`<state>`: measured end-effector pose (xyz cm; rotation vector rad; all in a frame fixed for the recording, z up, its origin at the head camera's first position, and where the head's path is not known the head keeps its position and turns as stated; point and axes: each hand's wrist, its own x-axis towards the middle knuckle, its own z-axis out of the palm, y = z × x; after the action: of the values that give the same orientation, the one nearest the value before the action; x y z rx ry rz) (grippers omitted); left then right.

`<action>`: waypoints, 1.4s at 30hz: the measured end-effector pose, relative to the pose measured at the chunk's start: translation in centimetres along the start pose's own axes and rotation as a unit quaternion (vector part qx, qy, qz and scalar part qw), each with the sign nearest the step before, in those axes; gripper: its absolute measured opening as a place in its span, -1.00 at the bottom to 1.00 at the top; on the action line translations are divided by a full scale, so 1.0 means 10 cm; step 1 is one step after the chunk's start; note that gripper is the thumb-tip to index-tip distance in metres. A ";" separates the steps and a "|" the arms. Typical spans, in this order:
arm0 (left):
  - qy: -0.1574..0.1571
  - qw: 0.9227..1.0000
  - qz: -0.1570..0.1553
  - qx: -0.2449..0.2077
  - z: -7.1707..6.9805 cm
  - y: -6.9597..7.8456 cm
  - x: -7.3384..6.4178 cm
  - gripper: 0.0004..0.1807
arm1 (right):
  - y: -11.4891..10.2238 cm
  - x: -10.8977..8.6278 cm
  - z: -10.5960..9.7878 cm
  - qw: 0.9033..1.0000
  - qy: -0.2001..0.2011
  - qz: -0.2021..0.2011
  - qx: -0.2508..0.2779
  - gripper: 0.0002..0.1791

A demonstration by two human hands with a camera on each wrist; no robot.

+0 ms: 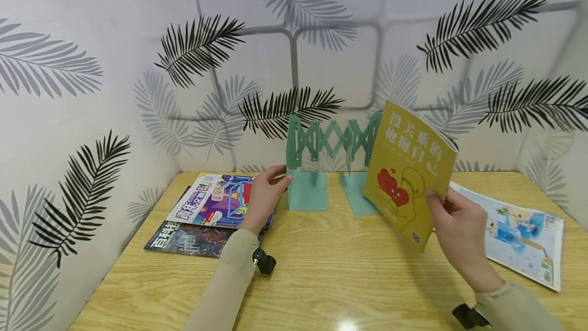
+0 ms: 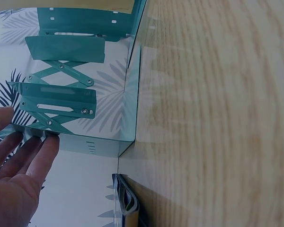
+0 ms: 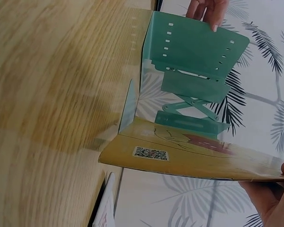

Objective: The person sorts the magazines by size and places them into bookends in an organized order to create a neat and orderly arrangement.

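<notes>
A green expandable metal bookend [image 1: 307, 188] stands against the wall at the back of the table, its scissor lattice partly drawn out. My left hand [image 1: 267, 193] pinches the upright plate at its left end; in the left wrist view the fingers [image 2: 43, 158] lie on the plate's outer side. On the other side, my right hand [image 1: 459, 231] grips a yellow booklet [image 1: 404, 167] by its right edge, thumb across the cover. The booklet is raised and tilted, hiding the bookend's right end. In the right wrist view, its lower corner carries a QR code.
Left on the table lie a purple-covered magazine [image 1: 199, 203] and, partly beneath it, a dark magazine [image 1: 184, 239]. A light blue magazine [image 1: 523, 236] lies at the right, partly behind the right hand. A leaf-patterned wall covering [image 1: 331, 75] closes off the back.
</notes>
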<state>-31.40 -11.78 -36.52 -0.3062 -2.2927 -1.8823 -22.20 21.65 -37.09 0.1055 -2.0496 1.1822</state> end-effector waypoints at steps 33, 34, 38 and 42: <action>0.014 1.000 0.010 -0.007 0.01 -0.35 0.19 -0.60 | 0.07 0.12 0.34 1.000 0.020 -0.012 0.002 -0.79; 0.014 1.000 0.010 -0.006 0.01 -0.35 0.18 -0.60 | 0.07 0.12 0.35 1.000 0.021 -0.012 0.002 -0.79; 0.012 1.000 0.009 -0.009 0.01 -0.35 0.18 -0.60 | 0.07 0.13 0.39 1.000 0.023 -0.011 0.005 -0.79; 0.012 1.000 0.008 -0.012 0.01 -0.35 0.18 -0.60 | 0.06 0.14 0.42 1.000 0.021 -0.011 0.004 -0.80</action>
<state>-34.00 -12.21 -39.43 -0.3037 -2.2479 -1.8955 -25.84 19.14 -37.85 0.1060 -2.0021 1.1686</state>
